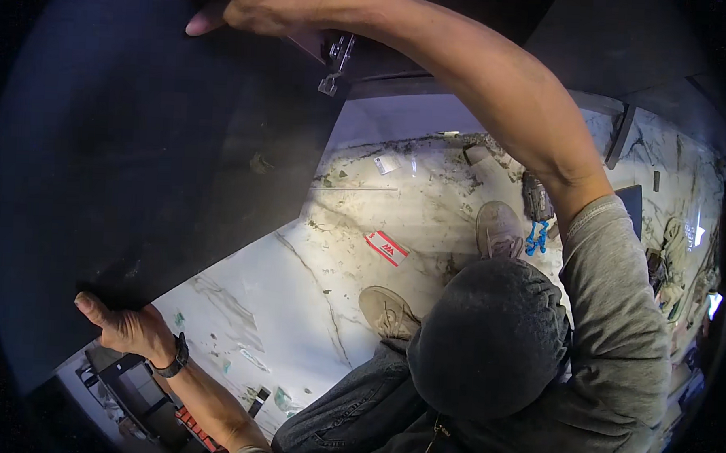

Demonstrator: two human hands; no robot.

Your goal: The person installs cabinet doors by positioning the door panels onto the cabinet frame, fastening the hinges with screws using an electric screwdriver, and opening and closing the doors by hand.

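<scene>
A large dark flat panel (140, 136) with a dull, dusty matt face fills the upper left and centre left of the frame, its surface marked with pale smudges and one small scuff near its right side. At its upper right corner sits a small silver metal hinge bracket (336, 59). The left hand (128, 325), at lower left, grips the panel's lower edge, fingers curled around it, thumb pointing left; a black wristwatch (175, 357) sits on that wrist. The right hand (243, 7), at top centre, lies on the panel's upper edge with fingers pressed together and bent over it. Below, a white marble-patterned floor (295, 296) shows stains, a red and white card (386, 248) and two beige shoes (499, 230). A blue beaded item (537, 237) lies just beside the upper shoe.
</scene>
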